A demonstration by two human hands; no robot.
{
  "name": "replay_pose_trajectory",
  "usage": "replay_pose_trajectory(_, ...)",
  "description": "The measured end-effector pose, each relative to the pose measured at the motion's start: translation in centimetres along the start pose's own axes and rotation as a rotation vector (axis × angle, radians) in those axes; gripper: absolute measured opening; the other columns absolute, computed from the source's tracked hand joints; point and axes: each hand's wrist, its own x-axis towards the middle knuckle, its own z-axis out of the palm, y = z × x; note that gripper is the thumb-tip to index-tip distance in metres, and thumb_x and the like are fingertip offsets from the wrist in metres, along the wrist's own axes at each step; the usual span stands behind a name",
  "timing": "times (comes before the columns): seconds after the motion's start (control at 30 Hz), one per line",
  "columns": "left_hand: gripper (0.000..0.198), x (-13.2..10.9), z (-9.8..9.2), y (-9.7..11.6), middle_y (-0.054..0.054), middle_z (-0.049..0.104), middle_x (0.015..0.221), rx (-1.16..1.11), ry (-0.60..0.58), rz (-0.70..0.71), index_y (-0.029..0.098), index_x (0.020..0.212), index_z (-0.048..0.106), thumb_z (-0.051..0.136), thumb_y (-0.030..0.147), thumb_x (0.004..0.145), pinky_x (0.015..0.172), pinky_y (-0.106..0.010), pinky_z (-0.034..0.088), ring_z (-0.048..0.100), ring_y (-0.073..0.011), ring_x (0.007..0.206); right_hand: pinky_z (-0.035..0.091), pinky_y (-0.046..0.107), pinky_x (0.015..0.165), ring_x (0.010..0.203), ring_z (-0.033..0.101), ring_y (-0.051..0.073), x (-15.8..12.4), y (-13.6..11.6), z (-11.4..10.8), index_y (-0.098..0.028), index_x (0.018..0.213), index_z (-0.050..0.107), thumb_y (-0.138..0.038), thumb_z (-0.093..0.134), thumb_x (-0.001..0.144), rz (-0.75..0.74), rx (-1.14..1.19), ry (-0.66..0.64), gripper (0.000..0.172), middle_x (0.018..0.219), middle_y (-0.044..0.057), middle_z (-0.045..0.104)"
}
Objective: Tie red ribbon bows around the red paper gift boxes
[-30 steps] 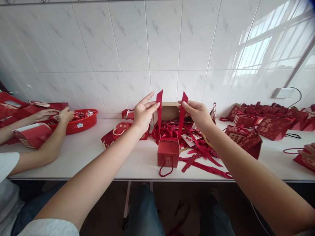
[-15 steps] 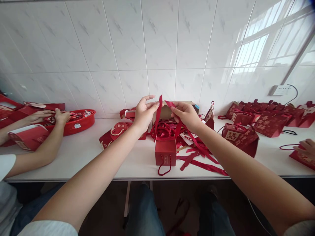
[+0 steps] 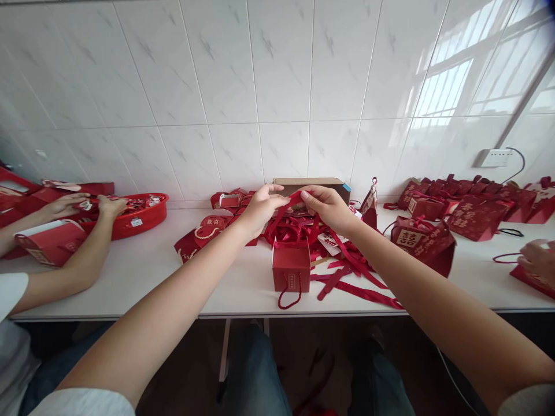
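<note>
Between my fingertips runs a red ribbon (image 3: pixel 295 200), held above the pile. My left hand (image 3: pixel 261 209) pinches it from the left, and my right hand (image 3: pixel 328 207) pinches it from the right, the two hands close together. Directly below stands a small red gift box (image 3: pixel 291 266) near the table's front, its dark red cord handle (image 3: pixel 289 298) hanging down in front. More loose red ribbons (image 3: pixel 353 287) lie tangled behind and to the right of the box. A cardboard box (image 3: pixel 333 185) sits behind my hands, partly hidden by them.
To the left, another person's hands (image 3: pixel 110 205) work over a red basin (image 3: pixel 143 222) of small wrapped items. Red boxes with a round tag (image 3: pixel 213 221) lie left of centre. Several filled red gift boxes (image 3: pixel 477 216) stand at right, near another hand (image 3: pixel 537 257).
My hands have come down and closer together. The two ribbon ends that stood up apart now lie across between my fingers.
</note>
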Motion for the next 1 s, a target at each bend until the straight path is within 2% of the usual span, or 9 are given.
replay_pose_trajectory(0.13,0.021,0.1,-0.4,0.2,0.000,0.061,0.068,-0.105,0.000,-0.145,0.016,0.090,0.053,0.064,0.007,0.074,0.058,-0.027,0.048,0.063,-0.0139,0.057,0.049,0.031,0.075,0.082,0.058,0.016,-0.4,0.5,-1.1,-0.018,0.097,0.069,-0.028,0.045,0.094,-0.335,-0.496,-0.166,0.026,0.089,0.007,0.065)
replay_pose_trajectory(0.23,0.019,0.1,-0.5,0.2,-0.001,0.061,0.067,-0.103,-0.020,-0.195,0.015,0.086,0.053,0.064,0.006,0.073,0.057,-0.029,0.049,0.064,-0.0158,0.057,0.048,0.036,0.075,0.082,0.054,0.020,-0.5,0.7,-1.5,-0.019,0.101,0.070,-0.016,0.037,0.095,-0.512,-0.897,-0.179,0.035,0.090,0.010,0.064)
replay_pose_trajectory(0.33,0.014,0.2,-0.4,0.0,-0.002,0.062,0.065,-0.122,-0.046,-0.228,0.014,0.082,0.053,0.061,0.005,0.076,0.059,-0.030,0.051,0.065,-0.0165,0.057,0.048,0.037,0.073,0.079,0.051,0.021,-0.5,0.9,-1.5,-0.017,0.103,0.071,-0.012,0.033,0.094,-0.544,-1.108,-0.182,0.040,0.091,0.011,0.065)
replay_pose_trajectory(0.43,0.014,0.4,-0.3,-0.3,-0.002,0.064,0.070,-0.155,-0.042,-0.194,0.014,0.085,0.054,0.056,0.003,0.076,0.069,-0.030,0.053,0.066,-0.0148,0.064,0.048,0.037,0.072,0.080,0.051,0.022,-0.5,1.5,-1.2,-0.014,0.104,0.071,-0.012,0.033,0.094,-0.510,-1.115,-0.146,0.039,0.093,0.013,0.065)
replay_pose_trajectory(0.53,0.026,0.5,-0.6,-0.8,-0.003,0.068,0.078,0.011,-0.011,-0.039,0.014,0.102,0.057,0.058,0.007,0.077,0.078,-0.031,0.051,0.067,-0.0154,0.074,0.049,0.036,0.078,0.086,0.054,0.022,-0.5,2.3,-0.6,-0.016,0.102,0.072,-0.020,0.043,0.093,-0.414,-0.896,0.036,0.030,0.095,0.010,0.066)
replay_pose_trajectory(0.63,0.039,0.3,-1.5,-1.0,-0.003,0.070,0.081,0.535,0.091,0.281,0.018,0.116,0.057,0.063,0.016,0.078,0.083,-0.033,0.048,0.065,-0.0176,0.078,0.050,0.033,0.078,0.086,0.060,0.019,-0.7,2.9,-0.3,-0.018,0.098,0.073,-0.029,0.049,0.092,-0.227,-0.587,0.247,0.027,0.097,0.008,0.067)
replay_pose_trajectory(0.73,0.036,0.0,-3.2,-1.1,0.001,0.066,0.070,1.007,0.203,0.534,0.019,0.115,0.060,0.063,0.019,0.079,0.081,-0.032,0.047,0.062,-0.0170,0.070,0.048,0.029,0.068,0.078,0.062,0.017,-1.6,3.1,-0.8,-0.018,0.092,0.074,-0.034,0.049,0.090,-0.053,-0.509,0.386,0.029,0.095,0.008,0.068)
replay_pose_trajectory(0.87,0.032,-1.2,-6.9,-1.7,0.004,0.055,0.061,1.268,0.216,0.522,0.019,0.112,0.061,0.060,0.021,0.080,0.069,-0.027,0.046,0.056,-0.0161,0.060,0.041,0.027,0.060,0.066,0.057,0.016,-4.7,3.6,-3.4,-0.017,0.080,0.072,-0.038,0.050,0.085,0.155,-0.682,0.388,0.031,0.075,0.005,0.067)
replay_pose_trajectory(1.0,0.032,-3.4,-10.7,-4.5,0.003,0.054,0.061,1.373,0.050,0.332,0.020,0.110,0.060,0.051,0.018,0.080,0.068,-0.027,0.045,0.056,-0.0172,0.061,0.031,0.027,0.053,0.052,0.048,0.014,-9.2,5.0,-6.3,-0.017,0.060,0.063,-0.038,0.048,0.082,0.527,-0.878,0.141,0.033,0.053,0.001,0.056)
